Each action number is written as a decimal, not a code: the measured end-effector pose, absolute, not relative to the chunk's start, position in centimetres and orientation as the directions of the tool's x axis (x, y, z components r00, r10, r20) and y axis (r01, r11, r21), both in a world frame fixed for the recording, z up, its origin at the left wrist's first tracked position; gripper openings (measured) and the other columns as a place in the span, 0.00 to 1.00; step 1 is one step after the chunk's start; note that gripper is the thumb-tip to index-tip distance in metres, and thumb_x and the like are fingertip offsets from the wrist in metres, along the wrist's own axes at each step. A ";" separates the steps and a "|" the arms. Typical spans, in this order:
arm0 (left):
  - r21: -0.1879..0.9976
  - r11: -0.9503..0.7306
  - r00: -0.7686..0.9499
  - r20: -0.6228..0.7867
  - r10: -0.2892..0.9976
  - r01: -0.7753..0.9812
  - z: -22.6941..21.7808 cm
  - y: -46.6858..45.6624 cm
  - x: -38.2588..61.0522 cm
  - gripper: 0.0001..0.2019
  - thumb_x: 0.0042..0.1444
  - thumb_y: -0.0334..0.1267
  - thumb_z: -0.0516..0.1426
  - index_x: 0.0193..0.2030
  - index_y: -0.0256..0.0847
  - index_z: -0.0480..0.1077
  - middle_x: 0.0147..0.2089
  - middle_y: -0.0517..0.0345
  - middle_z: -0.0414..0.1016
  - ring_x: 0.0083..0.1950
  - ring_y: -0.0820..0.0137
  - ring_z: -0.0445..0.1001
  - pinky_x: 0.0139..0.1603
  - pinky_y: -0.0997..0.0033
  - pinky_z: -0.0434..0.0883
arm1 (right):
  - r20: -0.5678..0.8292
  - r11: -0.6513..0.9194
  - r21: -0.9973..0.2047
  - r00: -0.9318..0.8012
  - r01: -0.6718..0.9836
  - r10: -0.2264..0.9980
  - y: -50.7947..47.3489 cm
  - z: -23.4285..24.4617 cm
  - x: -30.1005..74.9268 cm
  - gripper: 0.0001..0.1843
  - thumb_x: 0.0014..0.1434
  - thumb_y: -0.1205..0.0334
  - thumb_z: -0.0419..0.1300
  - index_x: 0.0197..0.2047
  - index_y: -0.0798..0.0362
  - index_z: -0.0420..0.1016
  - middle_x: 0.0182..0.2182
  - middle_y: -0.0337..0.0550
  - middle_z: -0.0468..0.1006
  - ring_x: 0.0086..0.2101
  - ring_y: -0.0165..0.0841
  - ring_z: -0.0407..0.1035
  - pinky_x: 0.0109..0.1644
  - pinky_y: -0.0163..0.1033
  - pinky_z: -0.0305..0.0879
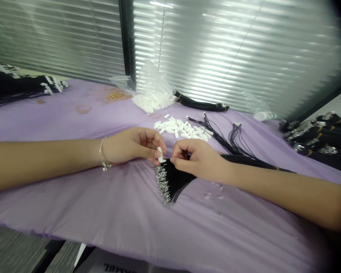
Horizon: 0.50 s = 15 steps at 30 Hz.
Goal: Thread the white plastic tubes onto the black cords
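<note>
Well, the left hand (132, 146) pinches a white piece (160, 154) just above a fan of black cords (173, 182)

At the far left, a bundle of black cords with white tags (25, 85) lies at the back of the tabletop (59, 127), which is covered by a wrinkled lilac cloth. Nearby are a thin tan ring (83, 109) and an orange stain (116, 96). Further along, a clear plastic bag of white pieces (150, 94) slumps against the window blinds (216, 57), beside a coil of thick black cord (200, 101). A loose pile of white pieces (179, 128) sits just beyond the hands, with thin black cords (221, 138) trailing to its right.

The left hand, with a chain bracelet (104, 154) on its wrist, has its fingers curled and holds the white piece upright between thumb and fingertip. The right hand (199, 161) is nearly closed, pinching the black cords close to the white piece. Those cords fan out on the cloth below the hands, their metal tips (162, 184) toward the person, while their thick end runs off under the right forearm. At the far right, more cord bundles with metal ends (315, 138) lie past a small white bottle (264, 116). Below the hands, the cloth runs on to the near edge and droops toward a carpeted floor (17, 252).
</note>
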<state>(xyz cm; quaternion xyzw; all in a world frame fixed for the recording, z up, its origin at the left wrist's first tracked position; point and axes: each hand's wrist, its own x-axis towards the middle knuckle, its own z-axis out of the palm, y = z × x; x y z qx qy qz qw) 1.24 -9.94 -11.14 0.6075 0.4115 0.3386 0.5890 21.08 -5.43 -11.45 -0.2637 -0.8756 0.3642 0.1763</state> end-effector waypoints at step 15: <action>0.996 0.013 0.394 -0.046 0.918 0.085 -11.1 -10.3 1.7 0.05 0.50 0.24 0.56 0.33 0.33 0.64 0.28 0.61 0.71 0.28 0.78 0.72 0.33 0.77 0.72 | 0.188 0.694 -0.658 -0.829 0.291 0.526 -5.5 -11.9 20.9 0.02 0.49 0.68 0.54 0.25 0.56 0.65 0.21 0.34 0.63 0.22 0.22 0.56 0.26 0.29 0.54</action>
